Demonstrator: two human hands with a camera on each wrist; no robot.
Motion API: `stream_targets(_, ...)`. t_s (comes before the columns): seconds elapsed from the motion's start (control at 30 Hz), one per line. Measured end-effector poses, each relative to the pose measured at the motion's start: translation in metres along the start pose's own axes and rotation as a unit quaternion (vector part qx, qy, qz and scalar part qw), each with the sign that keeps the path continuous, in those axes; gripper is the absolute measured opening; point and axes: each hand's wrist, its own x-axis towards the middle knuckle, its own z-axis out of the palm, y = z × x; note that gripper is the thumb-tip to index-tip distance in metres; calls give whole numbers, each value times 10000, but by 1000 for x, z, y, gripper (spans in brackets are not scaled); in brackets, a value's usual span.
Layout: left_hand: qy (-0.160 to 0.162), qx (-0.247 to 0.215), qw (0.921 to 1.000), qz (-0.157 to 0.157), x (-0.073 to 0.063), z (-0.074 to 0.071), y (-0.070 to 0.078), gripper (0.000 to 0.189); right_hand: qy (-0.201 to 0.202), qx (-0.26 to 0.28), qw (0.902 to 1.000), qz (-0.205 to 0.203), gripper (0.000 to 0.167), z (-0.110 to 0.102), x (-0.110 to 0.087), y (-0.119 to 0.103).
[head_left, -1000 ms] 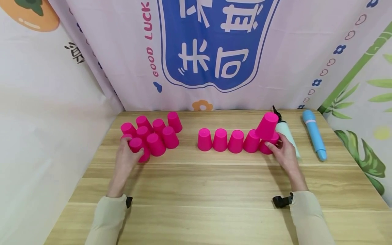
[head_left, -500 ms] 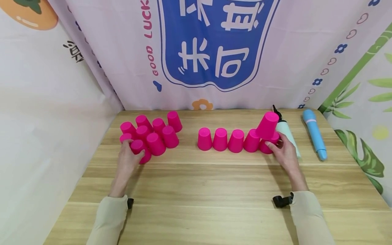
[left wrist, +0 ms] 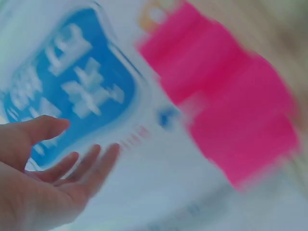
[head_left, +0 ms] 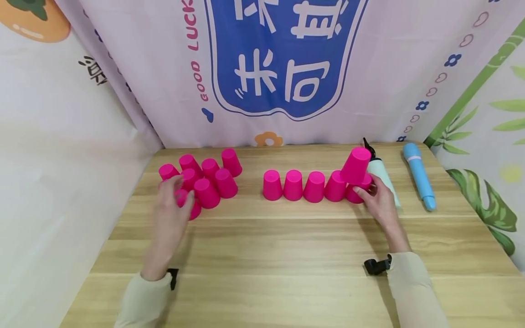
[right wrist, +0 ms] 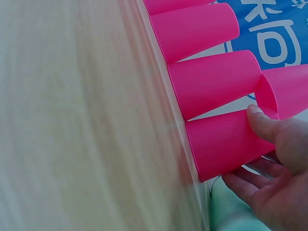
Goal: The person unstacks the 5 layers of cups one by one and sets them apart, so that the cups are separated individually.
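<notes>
Several pink cups stand upside down in a row [head_left: 293, 186]. One more pink cup [head_left: 356, 164] sits on top across the last two at the right. My right hand [head_left: 380, 200] holds the rightmost bottom cup [right wrist: 226, 144], thumb on its near side and fingers round the other. At the left, more upside-down pink cups [head_left: 206, 193] form a loose cluster. Blurred by motion, my left hand [head_left: 170, 214] is over the cluster's front left cup [head_left: 196, 211] and partly hides it. Its fingers [left wrist: 98, 168] are spread in the left wrist view, with nothing between them and the thumb.
Behind the right hand lies a pale green bottle [head_left: 383, 177] with a black top. A light blue microphone-shaped object [head_left: 419, 175] lies further right. A printed cloth [head_left: 381, 91] hangs along the table's back edge.
My left hand has let go of the front left cup and drawn slightly back from it. My right hand keeps its hold on the end cup. The head view has shifted slightly.
</notes>
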Motion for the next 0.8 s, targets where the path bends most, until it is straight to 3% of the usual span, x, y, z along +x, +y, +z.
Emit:
stream_targets(0.1,-173,-802,9929,860,7,26,33,40,7,11,10000,-16,63,2,0,0)
stream_targets(0.17,-543,-1406,9829,1055,15,52,57,39,8,-4,10000,-41,63,0,0,-1)
stream_targets(0.3,-1498,-2337,9571,835,27,110,104,42,-39,40,9999,-97,63,2,-1,0)
stream_targets(0.4,-2208,-2656,9365,606,36,156,140,51,-15,84,9999,-123,62,2,-1,2)
stream_targets(0.47,-2527,-2695,9278,514,41,183,161,59,2,114,9999,-126,61,3,-1,3)
stream_targets(0.6,-2665,-2284,9357,367,50,224,191,74,17,126,9998,-139,59,4,0,2)
stream_targets(0.7,-2619,-1928,9454,201,51,245,204,80,30,175,9998,-114,58,5,-1,4)
stream_targets(0.8,-2611,-1839,9476,86,51,261,212,78,110,196,9997,-101,57,2,1,4)
